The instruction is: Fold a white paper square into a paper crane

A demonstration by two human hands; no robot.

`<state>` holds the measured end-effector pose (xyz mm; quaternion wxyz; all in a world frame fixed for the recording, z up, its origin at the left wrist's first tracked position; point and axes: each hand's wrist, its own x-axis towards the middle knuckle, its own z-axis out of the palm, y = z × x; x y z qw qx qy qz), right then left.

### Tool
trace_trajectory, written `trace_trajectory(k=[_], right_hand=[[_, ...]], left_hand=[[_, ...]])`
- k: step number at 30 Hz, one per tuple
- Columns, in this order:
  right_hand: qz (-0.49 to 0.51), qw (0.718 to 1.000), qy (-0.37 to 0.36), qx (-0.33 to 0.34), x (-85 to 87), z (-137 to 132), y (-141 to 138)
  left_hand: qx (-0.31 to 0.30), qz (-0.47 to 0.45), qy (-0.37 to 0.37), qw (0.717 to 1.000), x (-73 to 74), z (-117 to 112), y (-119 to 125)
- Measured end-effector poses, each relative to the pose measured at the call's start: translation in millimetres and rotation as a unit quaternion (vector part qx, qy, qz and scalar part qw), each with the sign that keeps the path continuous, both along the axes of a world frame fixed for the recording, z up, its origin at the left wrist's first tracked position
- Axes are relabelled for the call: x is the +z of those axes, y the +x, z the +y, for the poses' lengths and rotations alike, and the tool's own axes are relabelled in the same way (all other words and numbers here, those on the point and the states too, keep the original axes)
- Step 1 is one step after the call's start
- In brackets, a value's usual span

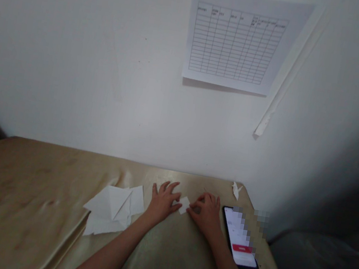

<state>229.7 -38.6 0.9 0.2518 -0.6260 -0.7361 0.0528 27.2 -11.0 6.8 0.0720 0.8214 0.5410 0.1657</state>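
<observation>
Between my two hands is a small square of white paper (183, 205), turned so that a corner points away from me. My left hand (165, 200) pinches its left corner between thumb and forefinger, with the other fingers spread. From the other side, my right hand (207, 210) has thumb and forefinger at the right corner, its other fingers curled. Both hands rest low over the tan covered table (165, 260). Left of my left hand lie several larger white paper sheets (107, 214), overlapping and creased.
A phone (241, 239) with a lit screen lies right of my right hand. Behind it, near the table's far right corner, sits a small folded white paper piece (236, 190). The wall (124, 74) rises at the table's back edge, bearing a printed table sheet (239, 43).
</observation>
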Motion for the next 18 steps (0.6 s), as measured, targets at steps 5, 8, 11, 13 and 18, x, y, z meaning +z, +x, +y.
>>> trace_trajectory(k=[5,8,11,13,18], right_hand=[[-0.006,1.000,-0.002,-0.005,-1.7,0,0],[-0.004,1.000,-0.002,-0.002,-3.5,0,0],[0.004,1.000,0.002,0.004,-5.8,1,1],[0.014,1.000,0.005,0.010,-7.6,2,2],[0.031,0.999,0.012,0.022,-11.9,5,7]], left_hand=[[0.005,-0.016,0.009,1.000,-2.5,-1,-1],[0.013,-0.026,0.010,1.000,-4.5,-3,-2],[0.021,-0.038,0.017,0.999,-4.4,-4,-2],[0.016,-0.044,0.014,0.999,-3.5,-4,-2],[-0.023,-0.046,0.006,0.999,-1.5,-8,1]])
